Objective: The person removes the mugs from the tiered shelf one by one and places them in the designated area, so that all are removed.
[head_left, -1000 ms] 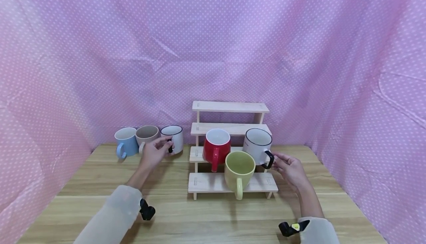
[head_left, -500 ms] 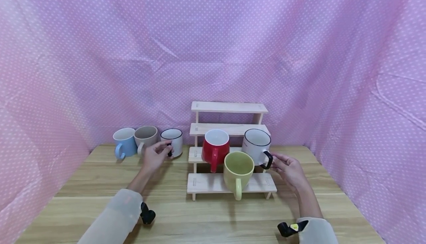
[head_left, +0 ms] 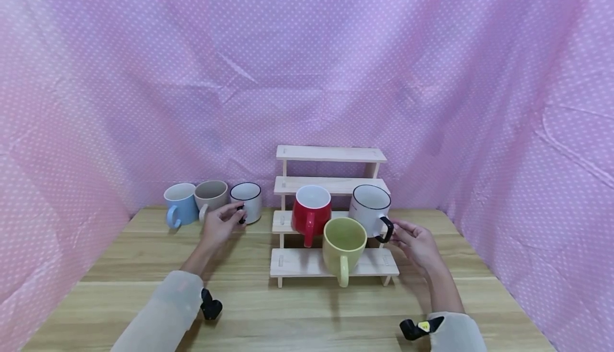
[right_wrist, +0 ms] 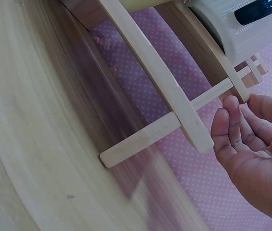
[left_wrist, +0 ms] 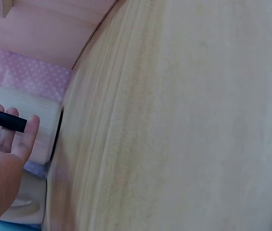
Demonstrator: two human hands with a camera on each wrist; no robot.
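At the left, a white enamel-style mug (head_left: 253, 210) with a dark rim stands on the table. My left hand (head_left: 221, 228) pinches its black handle (left_wrist: 8, 120), fingers behind the handle and thumb at the view's edge. My right hand (head_left: 418, 245) is at the right end of a tiered wooden stand (head_left: 331, 154). In the right wrist view, thumb and fingertips grip the end of one shelf board (right_wrist: 239, 86). Just above that hand sits a second white mug (head_left: 366, 218), black handle (head_left: 386, 230) turned toward it. A red mug (head_left: 307, 218) shares that mug's tier.
A yellow-green mug (head_left: 341, 258) is on the stand's lowest tier, its handle jutting past the front. Left of the left-hand mug stand a taupe mug (head_left: 211, 194) and a light blue mug (head_left: 184, 210). Pink dotted cloth (head_left: 307, 74) hangs behind the wooden table (head_left: 288, 320).
The left-hand white mug came slightly toward the front, then back, and its handle has shifted a little left with the left hand. The right hand keeps its place at the stand.
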